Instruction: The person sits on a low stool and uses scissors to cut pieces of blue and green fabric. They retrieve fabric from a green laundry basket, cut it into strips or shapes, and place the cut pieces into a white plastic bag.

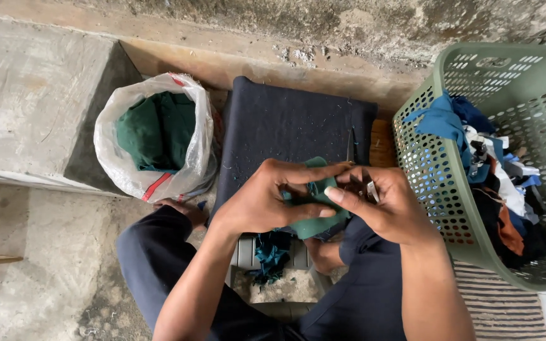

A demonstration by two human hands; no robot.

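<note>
The left hand [266, 202] is closed on a small green cloth [314, 218], thumb and fingers pinching its left edge and holding it up over the lap. The right hand [380, 205] is closed too, gripping a small metal snip [369, 189] in the palm while its forefinger lies across the cloth's front. The tool's blades are mostly hidden, so I cannot tell whether they are apart or together.

The work in hand looks like trimming the cloth. To do it well, I judge the left hand should keep the cloth taut and turned so the edge being cut faces the snip, with fingertips kept back from the blades, and the cuts should be short.

The cloth sits between the 2 hands, above a dark pad [285, 126] laid on the ground. Below the hands lie teal scraps [272, 252], between the knees. To the left stands a plastic bag [153, 142] holding green fabric [156, 129], next to a concrete block [26, 95]. To the right is a green perforated basket [494, 158] filled with mixed cloth pieces [500, 189] in blue, white, black and orange.
</note>
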